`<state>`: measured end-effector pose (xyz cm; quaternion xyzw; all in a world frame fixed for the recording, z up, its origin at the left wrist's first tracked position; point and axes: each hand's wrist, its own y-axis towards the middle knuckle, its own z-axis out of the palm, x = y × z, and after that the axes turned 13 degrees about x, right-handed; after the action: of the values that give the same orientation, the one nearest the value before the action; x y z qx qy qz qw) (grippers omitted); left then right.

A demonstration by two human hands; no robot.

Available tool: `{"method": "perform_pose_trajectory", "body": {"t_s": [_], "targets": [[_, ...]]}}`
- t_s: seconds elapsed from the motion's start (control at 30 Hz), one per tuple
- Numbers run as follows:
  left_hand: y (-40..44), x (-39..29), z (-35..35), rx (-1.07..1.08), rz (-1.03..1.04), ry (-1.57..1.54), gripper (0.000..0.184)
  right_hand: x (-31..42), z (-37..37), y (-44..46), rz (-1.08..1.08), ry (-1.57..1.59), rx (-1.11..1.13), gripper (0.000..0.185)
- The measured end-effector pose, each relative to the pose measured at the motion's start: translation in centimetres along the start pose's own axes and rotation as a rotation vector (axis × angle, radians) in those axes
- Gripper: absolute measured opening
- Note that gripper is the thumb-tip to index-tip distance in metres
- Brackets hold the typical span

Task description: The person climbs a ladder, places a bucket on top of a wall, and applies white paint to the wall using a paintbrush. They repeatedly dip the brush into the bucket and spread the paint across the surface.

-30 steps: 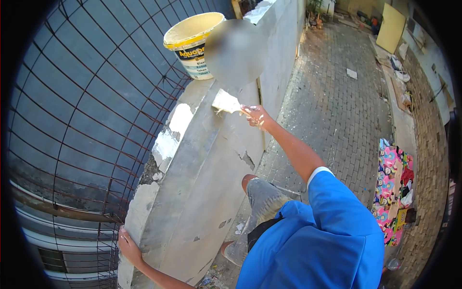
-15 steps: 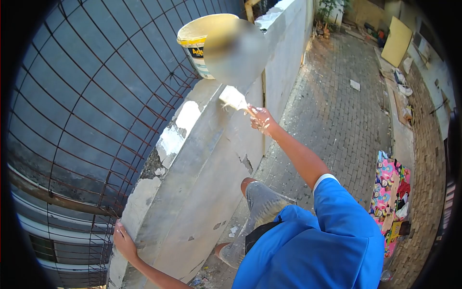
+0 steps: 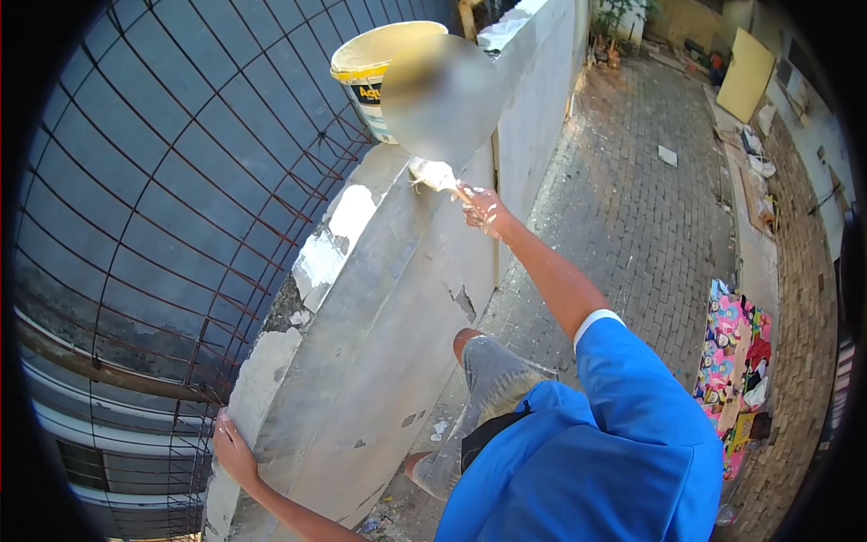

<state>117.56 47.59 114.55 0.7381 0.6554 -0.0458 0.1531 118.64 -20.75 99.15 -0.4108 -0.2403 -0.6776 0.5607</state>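
Note:
My right hand (image 3: pixel 485 211), spotted with white paint, is closed round the handle of a paintbrush (image 3: pixel 435 174). The brush head is coated in white and its bristles meet the upper edge of the grey wall (image 3: pixel 361 280). Just beyond it, a paint bucket (image 3: pixel 368 95) with a yellow band stands on the wall top; a blurred patch covers its right part. My left hand (image 3: pixel 235 449) lies on the top of the wall nearer to me, fingers stretched towards the far edge, holding nothing.
A rusty wire grid (image 3: pixel 181 181) runs along the wall's left side. Paving (image 3: pixel 632 199) lies below on the right, with a colourful patterned cloth (image 3: pixel 722 361) and a leaning yellowish board (image 3: pixel 746 78). White patches and broken plaster mark the wall top.
My right hand and the paintbrush have shifted slightly left and up along the wall's edge, and the bristles now bend against it. My left hand stays in place.

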Motion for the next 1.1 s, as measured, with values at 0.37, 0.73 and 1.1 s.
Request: {"method": "perform_pose_trajectory", "body": {"t_s": [0.37,0.73,1.1], "targets": [[0.1,0.1,-0.2,0.032,-0.006,-0.011,0.051,-0.1,-0.8,0.4,-0.085,-0.016,0.024,0.037],[0.4,-0.2,-0.3,0.036,-0.004,-0.005,0.052,-1.1,-3.4,-1.7,-0.052,0.067,-0.037,0.036],[0.3,0.3,-0.1,0.032,0.013,0.005,0.050,-3.1,-7.0,-3.1,0.124,-0.278,-0.030,0.037]]}}
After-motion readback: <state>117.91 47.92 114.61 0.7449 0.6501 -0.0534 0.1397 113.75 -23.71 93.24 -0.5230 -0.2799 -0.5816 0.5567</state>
